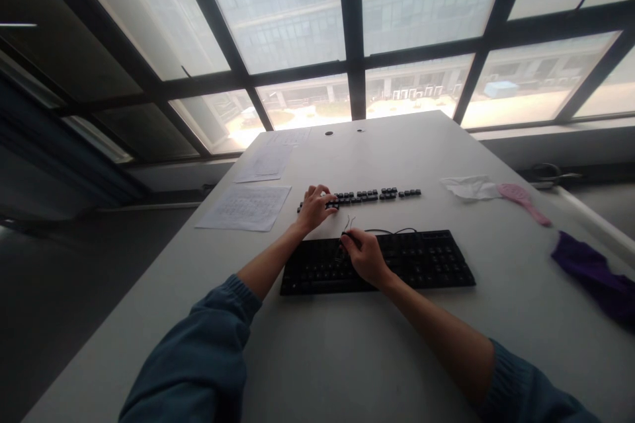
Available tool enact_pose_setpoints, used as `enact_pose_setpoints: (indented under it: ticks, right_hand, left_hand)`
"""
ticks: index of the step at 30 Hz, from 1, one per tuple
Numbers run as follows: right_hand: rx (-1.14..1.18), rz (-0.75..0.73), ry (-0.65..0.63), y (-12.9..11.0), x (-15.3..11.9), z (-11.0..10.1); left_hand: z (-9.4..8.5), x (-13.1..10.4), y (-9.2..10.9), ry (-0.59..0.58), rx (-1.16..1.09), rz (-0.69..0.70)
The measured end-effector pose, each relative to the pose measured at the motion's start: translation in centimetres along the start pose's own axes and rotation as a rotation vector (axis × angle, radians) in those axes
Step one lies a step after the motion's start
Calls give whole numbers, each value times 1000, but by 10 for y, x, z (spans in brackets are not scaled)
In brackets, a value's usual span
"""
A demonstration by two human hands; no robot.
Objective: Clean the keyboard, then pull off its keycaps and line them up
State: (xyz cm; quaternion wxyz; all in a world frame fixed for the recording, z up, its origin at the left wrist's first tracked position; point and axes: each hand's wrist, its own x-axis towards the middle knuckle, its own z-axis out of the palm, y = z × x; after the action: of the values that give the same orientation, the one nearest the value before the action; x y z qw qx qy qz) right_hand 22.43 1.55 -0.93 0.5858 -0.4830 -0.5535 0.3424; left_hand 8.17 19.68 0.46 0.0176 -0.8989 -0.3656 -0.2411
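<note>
A black keyboard [426,261] lies flat on the white table, its cable running behind it. Beyond it, small black keycaps [370,196] are laid out in rows. My left hand [315,208] rests over the left end of these rows, fingers bent and apart, with the thumb beside a keycap. Above the left-middle part of the keyboard, my right hand [366,256] is closed in a pinch on a thin wire tool [350,221], whose two prongs point away from me. The keys right under my right hand are hidden.
Printed sheets [245,207] lie on the table [317,344] at the left, more of them further back. To the right are a white tissue [470,188], a pink brush-like object [523,201] and a purple cloth [592,271]. Windows stand behind the far edge.
</note>
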Motion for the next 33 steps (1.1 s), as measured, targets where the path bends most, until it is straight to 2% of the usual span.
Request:
enact_pose_setpoints:
  ticks: [3, 6, 9, 11, 15, 18, 24, 33]
  right_hand:
    - [98, 12, 47, 2, 2, 0]
    - [144, 29, 108, 0, 5, -2]
    - [123, 18, 112, -3, 6, -3]
    - [96, -3, 84, -4, 5, -5]
    - [-52, -50, 24, -4, 1, -11]
    - [-175, -90, -27, -4, -1, -15]
    - [-305, -156, -90, -4, 0, -14]
    - [-341, -269, -216, -5, -5, -12]
  left_hand:
    - [-16, -4, 7, 87, -49, -46]
    - [-39, -18, 21, 178, -97, -90]
    - [-60, -44, 43, 179, -154, -97]
    - [-67, -64, 59, 147, -199, -93]
    - [-65, -100, 83, 84, -258, -125]
    - [-56, -114, 89, 62, -271, -150]
    - [-45, -119, 86, 45, -278, -150]
    - [-50, -121, 88, 5, -291, -151]
